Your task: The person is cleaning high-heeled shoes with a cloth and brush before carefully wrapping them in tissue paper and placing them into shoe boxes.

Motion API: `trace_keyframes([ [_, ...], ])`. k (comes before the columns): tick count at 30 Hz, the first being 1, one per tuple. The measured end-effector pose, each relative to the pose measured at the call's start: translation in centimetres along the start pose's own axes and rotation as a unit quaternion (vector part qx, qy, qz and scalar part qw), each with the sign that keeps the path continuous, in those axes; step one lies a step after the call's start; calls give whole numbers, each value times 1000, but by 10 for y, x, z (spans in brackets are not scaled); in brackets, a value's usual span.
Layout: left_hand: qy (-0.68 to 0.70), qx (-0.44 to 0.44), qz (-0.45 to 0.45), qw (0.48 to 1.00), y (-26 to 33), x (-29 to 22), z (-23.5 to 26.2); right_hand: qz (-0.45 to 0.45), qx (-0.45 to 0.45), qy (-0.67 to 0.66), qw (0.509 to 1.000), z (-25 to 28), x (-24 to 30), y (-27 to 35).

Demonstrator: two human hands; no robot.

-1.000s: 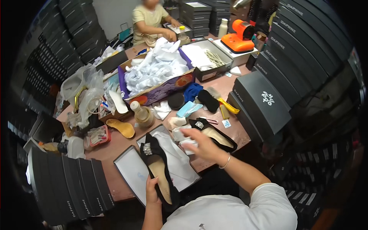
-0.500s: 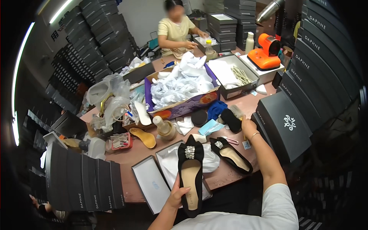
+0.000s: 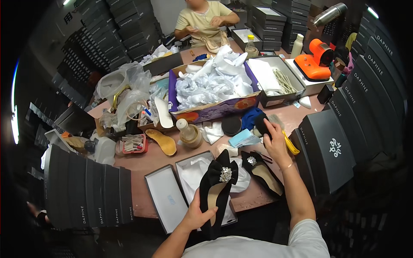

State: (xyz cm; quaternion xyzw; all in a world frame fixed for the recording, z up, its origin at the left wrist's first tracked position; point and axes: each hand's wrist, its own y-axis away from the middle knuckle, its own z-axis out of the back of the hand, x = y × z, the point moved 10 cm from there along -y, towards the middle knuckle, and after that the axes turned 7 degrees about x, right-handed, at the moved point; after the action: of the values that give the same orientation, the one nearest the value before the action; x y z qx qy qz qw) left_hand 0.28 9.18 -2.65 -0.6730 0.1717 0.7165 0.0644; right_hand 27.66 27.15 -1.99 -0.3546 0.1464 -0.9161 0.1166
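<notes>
Your right hand (image 3: 276, 141) has moved off the curved yellow plastic handle (image 3: 291, 144) to the fuzzy black oval pad (image 3: 260, 124), and the black pointed flat shoe with a bow and clear crystals (image 3: 218, 198) has turned in your left hand (image 3: 198, 217). Your left thumb and fingers are clamped on that shoe near its heel, toe angled up and away from you. Your right fingertips touch the pad; whether they close around it, you cannot tell from this view. Its matching black crystal-trimmed shoe (image 3: 264, 174) lies on the table, right of your left grip and nearer you than your right hand. Beyond your left grip, crumpled white tissue paper (image 3: 192, 171) fills an open grey cardboard box (image 3: 183, 161); a shallow white-lined grey tray (image 3: 161, 193) sits to its left. Just left of your right fingertips is bunched blue cloth (image 3: 248, 118).
</notes>
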Motion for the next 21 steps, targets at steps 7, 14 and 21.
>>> trace_keyframes([
  [7, -72, 13, 13, 997, 38, -9, 18, 285, 64, 181, 939, 50, 156, 32],
  [14, -141, 12, 28, 990, 72, -12, 22, 278, 45, 146, 948, 41, 175, 63],
  [21, 295, 90, 119, 944, 84, 28, 12, 151, 42, 31, 987, 24, 145, 51],
])
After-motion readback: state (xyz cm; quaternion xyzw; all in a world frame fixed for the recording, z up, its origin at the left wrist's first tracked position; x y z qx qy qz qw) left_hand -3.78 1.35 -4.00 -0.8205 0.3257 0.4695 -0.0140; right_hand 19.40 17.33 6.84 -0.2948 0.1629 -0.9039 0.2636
